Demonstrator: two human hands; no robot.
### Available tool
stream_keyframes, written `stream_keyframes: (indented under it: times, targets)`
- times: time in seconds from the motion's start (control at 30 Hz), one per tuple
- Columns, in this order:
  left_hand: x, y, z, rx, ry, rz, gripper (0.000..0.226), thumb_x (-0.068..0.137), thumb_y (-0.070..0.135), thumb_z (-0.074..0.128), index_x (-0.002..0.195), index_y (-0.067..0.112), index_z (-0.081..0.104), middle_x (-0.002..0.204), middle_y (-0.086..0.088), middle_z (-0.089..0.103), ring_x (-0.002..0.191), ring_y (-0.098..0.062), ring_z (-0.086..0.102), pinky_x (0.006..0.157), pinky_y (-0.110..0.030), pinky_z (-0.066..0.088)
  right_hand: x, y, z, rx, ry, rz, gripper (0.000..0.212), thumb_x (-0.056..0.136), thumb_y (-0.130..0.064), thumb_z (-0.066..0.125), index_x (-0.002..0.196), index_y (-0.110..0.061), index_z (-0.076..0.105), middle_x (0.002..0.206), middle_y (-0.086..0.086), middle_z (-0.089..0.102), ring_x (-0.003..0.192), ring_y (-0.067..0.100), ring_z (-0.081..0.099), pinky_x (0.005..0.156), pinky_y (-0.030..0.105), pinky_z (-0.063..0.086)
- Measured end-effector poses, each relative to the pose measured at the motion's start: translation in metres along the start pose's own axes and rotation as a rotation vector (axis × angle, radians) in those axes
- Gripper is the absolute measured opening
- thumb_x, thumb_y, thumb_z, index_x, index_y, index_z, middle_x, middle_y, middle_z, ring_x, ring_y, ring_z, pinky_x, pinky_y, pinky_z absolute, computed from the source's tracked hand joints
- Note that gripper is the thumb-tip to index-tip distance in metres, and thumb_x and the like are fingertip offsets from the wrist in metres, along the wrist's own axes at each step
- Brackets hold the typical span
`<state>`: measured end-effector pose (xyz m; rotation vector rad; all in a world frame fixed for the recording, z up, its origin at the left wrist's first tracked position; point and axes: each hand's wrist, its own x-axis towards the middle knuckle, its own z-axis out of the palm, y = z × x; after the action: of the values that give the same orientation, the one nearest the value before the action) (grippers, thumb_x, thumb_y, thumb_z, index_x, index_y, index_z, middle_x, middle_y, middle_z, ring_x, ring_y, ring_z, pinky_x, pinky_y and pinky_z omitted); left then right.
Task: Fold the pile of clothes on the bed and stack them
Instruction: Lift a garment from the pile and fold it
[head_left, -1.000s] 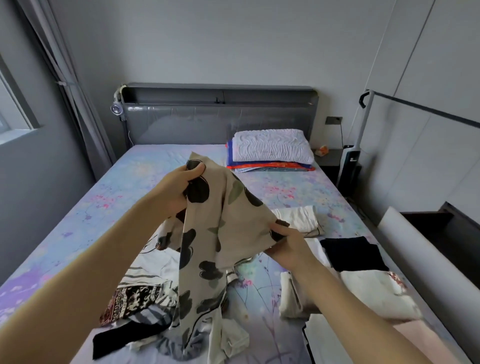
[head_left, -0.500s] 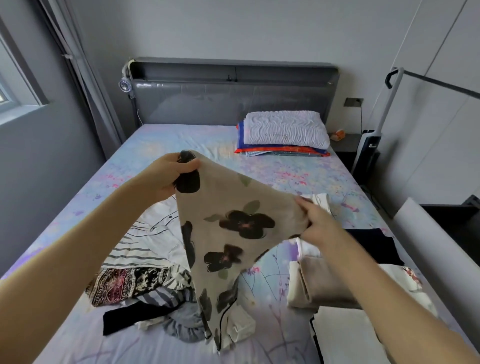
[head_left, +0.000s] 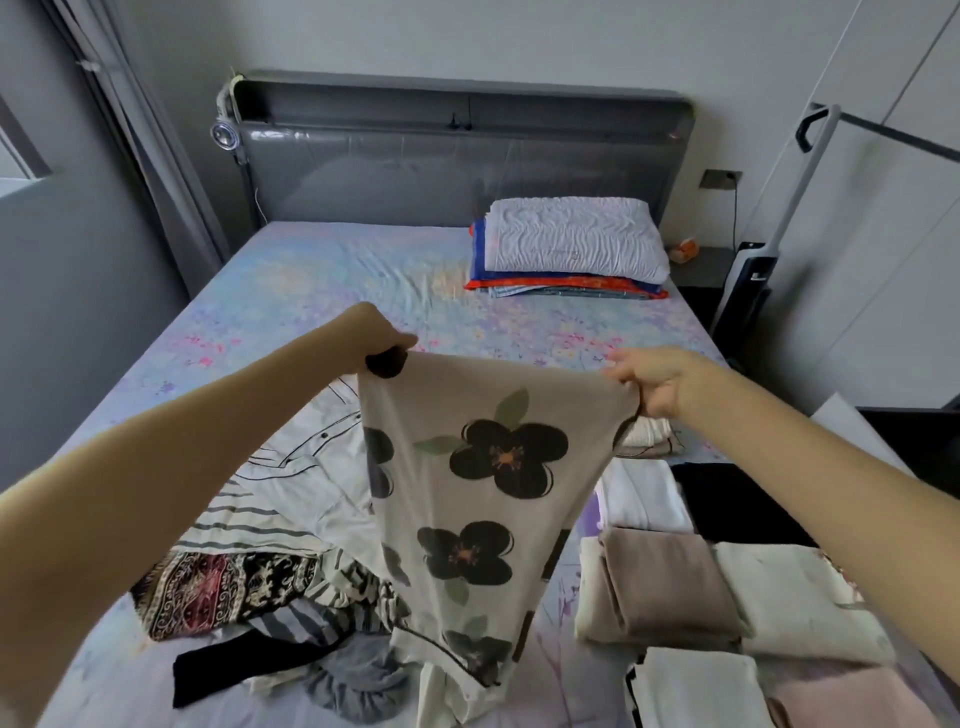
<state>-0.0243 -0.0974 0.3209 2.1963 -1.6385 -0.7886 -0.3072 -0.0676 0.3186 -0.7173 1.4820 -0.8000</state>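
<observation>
Head view | left hand (head_left: 382, 338) and right hand (head_left: 655, 383) each grip floral garment (head_left: 467, 499) corners | pastel bed sheet (head_left: 322, 291), grey headboard (head_left: 457, 156), pillow (head_left: 571, 239), folded clothes (head_left: 670, 592) at right

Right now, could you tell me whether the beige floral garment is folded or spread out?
Spread out: the left hand and right hand stretch the floral garment by its top edge; it hangs unfolded.

Beyond the floral garment (head_left: 483, 467), the bed sheet (head_left: 337, 280) lies open up to the pillow (head_left: 571, 239). Left of it sprawls the unfolded pile (head_left: 270, 519); right of it, folded stacks (head_left: 665, 587) crowd together.
</observation>
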Motion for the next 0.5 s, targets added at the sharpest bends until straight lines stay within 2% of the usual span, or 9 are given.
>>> stream_keyframes:
  times: [0.07,0.1,0.17,0.23,0.3,0.37,0.4,0.43,0.5]
  targets:
    - [0.024,0.017,-0.002,-0.244,0.070,-0.018,0.035,0.084,0.029,0.070,0.093,-0.002,0.058,0.086,-0.014,0.053,0.078,-0.026,0.051,0.066,-0.031,0.041,0.022,-0.026,-0.004,0.024,0.072,-0.107,0.059,0.094,0.012,0.042,0.147,-0.010,0.030,0.142,0.015,0.045,0.095,0.026,0.059,0.073,0.038,0.051]
    - [0.035,0.027,-0.007,-0.335,0.098,-0.020,0.036,0.085,0.027,0.070,0.102,-0.002,0.058,0.092,-0.014,0.053,0.083,-0.026,0.051,0.069,-0.032,0.042,0.030,-0.041,-0.007,0.017,0.082,-0.164,0.056,0.093,0.012,0.043,0.145,-0.008,0.035,0.140,0.016,0.047,0.095,0.025,0.059,0.077,0.039,0.049]
    - [0.050,0.046,-0.017,-0.505,0.136,0.018,0.027,0.087,0.020,0.067,0.104,0.001,0.059,0.096,-0.013,0.052,0.084,-0.023,0.051,0.066,-0.031,0.043,0.038,-0.067,-0.016,0.018,0.107,-0.286,0.055,0.092,0.012,0.045,0.143,-0.008,0.038,0.136,0.015,0.051,0.089,0.022,0.059,0.075,0.037,0.050]
    - [0.055,0.057,-0.029,-0.703,0.123,0.018,0.014,0.088,0.014,0.064,0.095,0.004,0.058,0.095,-0.013,0.054,0.075,-0.021,0.056,0.058,-0.030,0.048,0.036,-0.084,-0.027,0.013,0.110,-0.370,0.060,0.091,0.011,0.047,0.145,-0.013,0.037,0.133,0.009,0.050,0.092,0.020,0.060,0.070,0.032,0.053]
    - [0.044,0.055,-0.032,-0.871,-0.005,-0.013,0.008,0.091,0.011,0.060,0.085,0.006,0.059,0.086,-0.010,0.058,0.057,-0.014,0.061,0.048,-0.025,0.052,0.029,-0.086,-0.037,-0.006,0.087,-0.410,0.061,0.089,0.011,0.049,0.144,-0.014,0.040,0.137,0.010,0.051,0.091,0.018,0.063,0.061,0.027,0.054]
    - [0.024,0.044,-0.024,-0.972,-0.164,-0.050,0.013,0.092,0.008,0.056,0.079,0.007,0.057,0.067,-0.006,0.062,0.043,-0.009,0.061,0.042,-0.022,0.052,0.021,-0.070,-0.042,-0.031,0.108,-0.408,0.061,0.089,0.012,0.049,0.143,-0.013,0.041,0.121,0.007,0.058,0.084,0.015,0.062,0.055,0.022,0.053]
    - [0.011,0.033,-0.014,-1.008,-0.234,-0.074,0.014,0.093,0.007,0.055,0.079,0.007,0.057,0.058,-0.005,0.064,0.042,-0.009,0.061,0.044,-0.024,0.054,0.017,-0.053,-0.044,-0.052,0.120,-0.387,0.060,0.089,0.013,0.049,0.143,-0.012,0.040,0.113,0.007,0.060,0.084,0.015,0.060,0.056,0.020,0.053]
    - [0.000,0.020,-0.003,-1.037,-0.284,-0.095,0.013,0.093,0.006,0.053,0.080,0.006,0.057,0.055,-0.004,0.065,0.045,-0.010,0.063,0.047,-0.026,0.056,0.016,-0.034,-0.045,-0.084,0.122,-0.362,0.059,0.089,0.012,0.049,0.143,-0.011,0.040,0.113,0.007,0.060,0.089,0.017,0.060,0.057,0.019,0.052]
    - [-0.019,-0.012,0.031,-1.044,-0.349,-0.106,0.013,0.094,0.002,0.050,0.086,0.006,0.058,0.067,-0.007,0.068,0.060,-0.016,0.067,0.052,-0.029,0.057,0.019,0.015,-0.049,-0.125,0.131,-0.289,0.058,0.089,0.010,0.052,0.142,-0.012,0.042,0.126,0.011,0.056,0.101,0.021,0.056,0.061,0.023,0.050]
